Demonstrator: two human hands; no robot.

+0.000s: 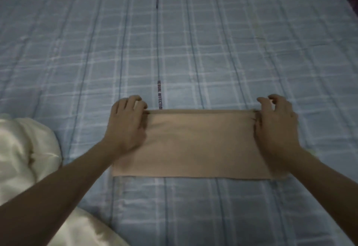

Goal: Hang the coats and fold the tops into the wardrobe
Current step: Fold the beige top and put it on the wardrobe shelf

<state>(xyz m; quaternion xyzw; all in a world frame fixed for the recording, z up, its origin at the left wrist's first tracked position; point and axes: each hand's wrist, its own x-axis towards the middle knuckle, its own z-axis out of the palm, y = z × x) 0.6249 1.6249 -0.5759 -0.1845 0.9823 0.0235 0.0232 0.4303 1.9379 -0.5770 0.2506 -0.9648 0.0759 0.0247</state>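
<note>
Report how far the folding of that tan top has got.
Done: the tan top lies on the blue checked bedspread folded into a flat band. In hand: the left hand and right hand pinch its far corners. Left: further folds and stowing; the white garment lies unfolded; no wardrobe shows.

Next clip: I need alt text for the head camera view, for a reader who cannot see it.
Two bare hands, left hand and right hand, pinch the far corners of a folded beige rectangular top lying flat on a blue plaid bedspread. A shiny cream fabric bundle lies at the left edge.
</note>
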